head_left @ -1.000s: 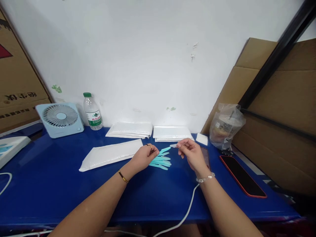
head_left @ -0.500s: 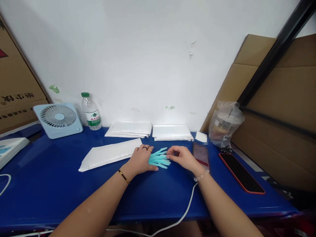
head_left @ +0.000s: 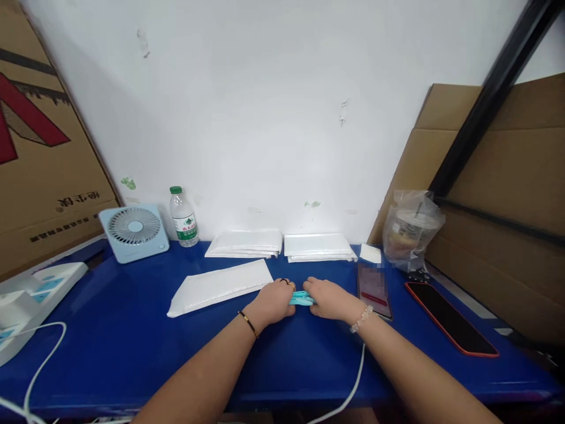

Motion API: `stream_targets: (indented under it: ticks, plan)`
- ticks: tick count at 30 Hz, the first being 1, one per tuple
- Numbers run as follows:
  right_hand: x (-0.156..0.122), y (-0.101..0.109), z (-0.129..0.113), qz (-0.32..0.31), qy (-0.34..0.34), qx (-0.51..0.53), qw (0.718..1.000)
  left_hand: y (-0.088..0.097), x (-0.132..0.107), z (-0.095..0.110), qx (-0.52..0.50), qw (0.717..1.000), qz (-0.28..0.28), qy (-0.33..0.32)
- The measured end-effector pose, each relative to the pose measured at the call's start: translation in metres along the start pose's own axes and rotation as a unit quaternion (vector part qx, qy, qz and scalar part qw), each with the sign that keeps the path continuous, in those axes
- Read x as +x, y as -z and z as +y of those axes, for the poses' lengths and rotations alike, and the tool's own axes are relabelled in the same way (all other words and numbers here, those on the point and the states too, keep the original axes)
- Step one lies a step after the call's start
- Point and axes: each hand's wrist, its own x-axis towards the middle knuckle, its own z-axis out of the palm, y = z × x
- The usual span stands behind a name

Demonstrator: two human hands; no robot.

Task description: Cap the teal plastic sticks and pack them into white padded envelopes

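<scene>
Between my hands is a bundle of thin turquoise strips (head_left: pixel 302 298); what exactly they are I cannot make out. My left hand (head_left: pixel 277 299), with rings on it and a dark bracelet at the wrist, is closed around the bundle's left end. My right hand (head_left: pixel 330 299), with a clear beaded bracelet at the wrist, has its fingers closed on the right end. Only a short middle stretch of the strips shows; both ends are hidden by my fingers. A white padded envelope (head_left: pixel 220 287) lies just left of my left hand.
Two stacks of white envelopes (head_left: pixel 244 242) (head_left: pixel 318 245) lie along the wall. A fan (head_left: pixel 135 232), a water bottle (head_left: pixel 184 219) and a power strip (head_left: pixel 53 294) stand left. At right are two phones (head_left: pixel 373 288) (head_left: pixel 452 321) and a bagged drink cup (head_left: pixel 408 232).
The strips were fanned out under my left hand, my right fingers pinching at their tips. Now both hands are closed around the gathered bundle. The view has shifted left.
</scene>
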Motion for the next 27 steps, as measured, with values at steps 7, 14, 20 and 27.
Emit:
stream_targets:
  ticks: [7, 14, 20, 27]
  plan:
    - [-0.01, 0.103, -0.024, 0.068, 0.075, 0.081, 0.992, 0.006, 0.005, 0.004, -0.332, 0.929, 0.156, 0.039]
    - [0.001, 0.086, -0.058, 0.181, 0.074, 0.172, 0.965, -0.003, 0.007, 0.011, -0.55, 0.822, 0.136, 0.064]
    - [0.006, 0.052, -0.045, 0.221, 0.04, 0.403, 0.887, 0.001, 0.003, 0.008, -0.604, 0.796, 0.03, 0.025]
    - [0.008, 0.035, -0.036, 0.025, 0.225, 0.672, 0.705, 0.014, -0.013, 0.018, -0.741, 0.643, -0.186, -0.055]
